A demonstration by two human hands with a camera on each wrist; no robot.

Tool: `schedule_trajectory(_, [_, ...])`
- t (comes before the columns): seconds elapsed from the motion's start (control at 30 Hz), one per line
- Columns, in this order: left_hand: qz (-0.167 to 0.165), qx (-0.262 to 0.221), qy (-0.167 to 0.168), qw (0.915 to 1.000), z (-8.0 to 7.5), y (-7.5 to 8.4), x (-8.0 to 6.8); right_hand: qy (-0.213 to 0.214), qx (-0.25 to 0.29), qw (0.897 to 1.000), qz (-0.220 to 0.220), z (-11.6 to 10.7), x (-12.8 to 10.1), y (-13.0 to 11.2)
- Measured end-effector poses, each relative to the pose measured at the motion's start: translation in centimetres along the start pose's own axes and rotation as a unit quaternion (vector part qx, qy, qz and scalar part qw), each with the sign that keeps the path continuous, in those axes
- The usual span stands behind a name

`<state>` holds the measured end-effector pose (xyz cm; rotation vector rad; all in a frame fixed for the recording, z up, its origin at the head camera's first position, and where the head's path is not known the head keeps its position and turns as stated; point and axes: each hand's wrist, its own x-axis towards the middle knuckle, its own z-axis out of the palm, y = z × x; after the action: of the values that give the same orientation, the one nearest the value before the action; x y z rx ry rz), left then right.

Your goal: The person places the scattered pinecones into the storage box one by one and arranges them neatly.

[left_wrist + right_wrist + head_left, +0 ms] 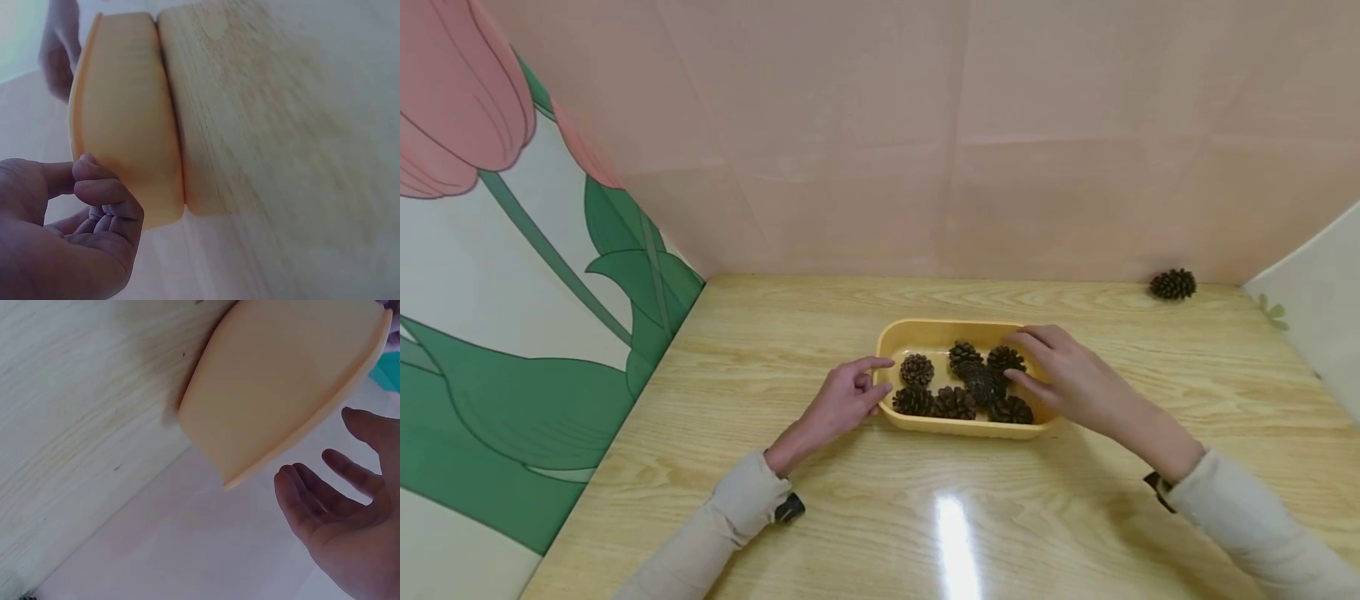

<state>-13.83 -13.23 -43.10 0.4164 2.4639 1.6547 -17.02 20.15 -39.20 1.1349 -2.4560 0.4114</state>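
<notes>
A yellow plastic basin (pixel 970 429) stands on the table with several brown pine cones (pixel 954 404) in it. At its left end, my left hand (pixel 847 400) holds the rim: thumb and index finger reach over the edge, and the other fingers curl against the outer wall, as the left wrist view shows. Over the basin's right end is my right hand (pixel 1078 383), its thumb and fingers spread apart near a pine cone (pixel 1006 359). From the right wrist, the right hand (pixel 350 512) appears beside the basin's rim (pixel 300 434) with nothing between its fingers.
One more pine cone (pixel 1173 284) lies at the table's back right, close to the pink back wall (pixel 955 167). A wall with painted tulips (pixel 542 400) borders the wood-grain table (pixel 850 533) on the left, and a pale panel (pixel 1315 308) on the right.
</notes>
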Motion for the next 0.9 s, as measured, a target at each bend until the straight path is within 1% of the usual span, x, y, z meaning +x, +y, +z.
schedule_trajectory(0.23, [-0.001, 0.000, -0.003, 1.0000, -0.1, 0.1, -0.1, -0.013, -0.003, 1.000, 0.020, -0.6, -0.2, 0.5])
schedule_trajectory(0.43, [-0.003, 0.002, -0.003, 1.0000, -0.1, 0.1, -0.1, -0.001, 0.008, 1.000, 0.026, -0.8, -0.5, 1.2])
schedule_trajectory(0.67, [-0.006, -0.010, -0.002, 0.9999, 0.0, 0.1, -0.1, 0.013, 0.005, 0.999, 0.043, -1.3, -0.7, 2.9])
schedule_trajectory(0.9, [-0.001, -0.007, 0.000, 1.0000, -0.1, 0.1, -0.1, 0.015, 0.001, 0.996, 0.084, -1.9, -1.0, 5.2])
